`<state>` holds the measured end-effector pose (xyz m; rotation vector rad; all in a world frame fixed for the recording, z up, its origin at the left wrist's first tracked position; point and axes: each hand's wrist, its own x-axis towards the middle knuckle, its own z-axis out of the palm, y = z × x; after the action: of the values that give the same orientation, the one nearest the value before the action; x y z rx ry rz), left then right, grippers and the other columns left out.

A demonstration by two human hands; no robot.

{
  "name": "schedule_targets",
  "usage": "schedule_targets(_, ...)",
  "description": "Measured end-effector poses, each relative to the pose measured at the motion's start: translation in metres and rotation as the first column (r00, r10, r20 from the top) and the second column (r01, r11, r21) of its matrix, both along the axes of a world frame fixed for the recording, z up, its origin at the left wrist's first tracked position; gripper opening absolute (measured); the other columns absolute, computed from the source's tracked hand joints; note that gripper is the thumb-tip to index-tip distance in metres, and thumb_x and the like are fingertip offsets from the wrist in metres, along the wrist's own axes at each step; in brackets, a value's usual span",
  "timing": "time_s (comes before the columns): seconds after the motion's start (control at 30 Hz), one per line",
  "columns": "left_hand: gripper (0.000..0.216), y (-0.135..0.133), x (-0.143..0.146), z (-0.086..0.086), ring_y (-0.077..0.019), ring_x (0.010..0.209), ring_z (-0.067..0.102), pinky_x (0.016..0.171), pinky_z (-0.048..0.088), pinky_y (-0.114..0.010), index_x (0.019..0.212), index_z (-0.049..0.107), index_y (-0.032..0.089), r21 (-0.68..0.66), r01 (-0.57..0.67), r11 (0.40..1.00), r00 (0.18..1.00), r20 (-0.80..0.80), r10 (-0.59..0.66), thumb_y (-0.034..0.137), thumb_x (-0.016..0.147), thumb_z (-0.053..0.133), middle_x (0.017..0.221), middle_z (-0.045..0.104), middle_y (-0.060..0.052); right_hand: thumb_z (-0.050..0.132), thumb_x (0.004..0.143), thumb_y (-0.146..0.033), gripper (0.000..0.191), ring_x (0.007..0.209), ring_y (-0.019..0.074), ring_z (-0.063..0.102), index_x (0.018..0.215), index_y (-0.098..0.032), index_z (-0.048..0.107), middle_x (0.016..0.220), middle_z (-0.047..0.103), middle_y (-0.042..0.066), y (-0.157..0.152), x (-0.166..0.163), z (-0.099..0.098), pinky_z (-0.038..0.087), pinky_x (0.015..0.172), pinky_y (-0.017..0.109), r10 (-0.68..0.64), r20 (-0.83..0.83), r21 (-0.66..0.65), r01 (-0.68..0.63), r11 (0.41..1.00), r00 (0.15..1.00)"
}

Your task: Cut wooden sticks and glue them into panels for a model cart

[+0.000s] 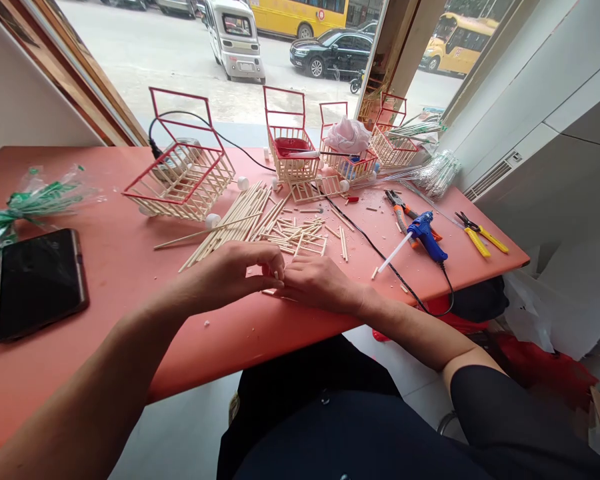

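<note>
my left hand and right hand meet over the near part of the table. my left thumb and forefinger are pinched together on what looks like the end of a short stick, just off my right fingertips, at about nine o'clock from them. so little of it shows that i cannot read its long axis. my right fingers are bent down under the back of the hand; whether they grasp anything, i cannot tell.

just past my right knuckles, at twelve o'clock, a thin wooden piece pokes out, its length running roughly twelve to six. my right hand is the nearer one to it; i can't make out if it is held or only lying there.

a little farther, also around twelve, lies the pile of cut sticks, pointing every which way. at eleven is the bundle of long sticks, mostly lying from seven to one, closer to my left hand. between two and three o'clock, well apart, rests the glue gun, nearer my right, its glue stick pointing toward eight. farthest, by the window, a little red-trimmed cart stands at twelve.
</note>
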<state>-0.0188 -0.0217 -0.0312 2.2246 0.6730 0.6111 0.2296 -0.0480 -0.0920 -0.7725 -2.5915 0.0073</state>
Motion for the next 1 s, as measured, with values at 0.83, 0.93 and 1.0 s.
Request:
schedule_targets(0.83,0.008,0.012,-0.002,-0.012,-0.0196,0.083,0.071,0.074,0.054,-0.028,0.095,0.091,0.026,-0.073,0.037,0.997,0.987,-0.151,-0.048,0.033,0.092,0.087,0.092,0.079,-0.004,0.064,0.119,-0.022,0.023,0.097,0.0196,0.060,0.101,-0.021,0.079,0.103,0.072,0.006,-0.012,0.044,0.031,0.037,0.077,0.032,-0.332,0.042,-0.097,0.334,0.937,0.942)
schedule_targets(0.93,0.014,0.012,-0.002,-0.009,-0.0194,0.083,0.070,0.073,0.052,-0.028,0.095,0.089,0.025,-0.075,0.027,0.997,0.985,-0.171,-0.039,0.038,0.092,0.085,0.092,0.078,-0.004,0.064,0.119,-0.020,0.021,0.104,0.0222,0.064,0.105,-0.021,0.080,0.112,0.075,0.009,-0.006,0.044,0.040,0.043,0.082,0.033,-0.387,0.087,-0.107,0.394,0.913,0.918)
schedule_targets(1.0,0.018,0.011,-0.002,-0.008,-0.0199,0.084,0.070,0.074,0.052,-0.029,0.096,0.089,0.024,-0.076,0.024,0.997,0.980,-0.194,-0.039,0.041,0.093,0.083,0.094,0.078,-0.004,0.064,0.118,-0.018,0.018,0.117,0.0251,0.067,0.113,-0.021,0.081,0.127,0.077,0.013,-0.004,0.044,0.047,0.048,0.091,0.034,-0.420,0.130,-0.109,0.434,0.894,0.898)
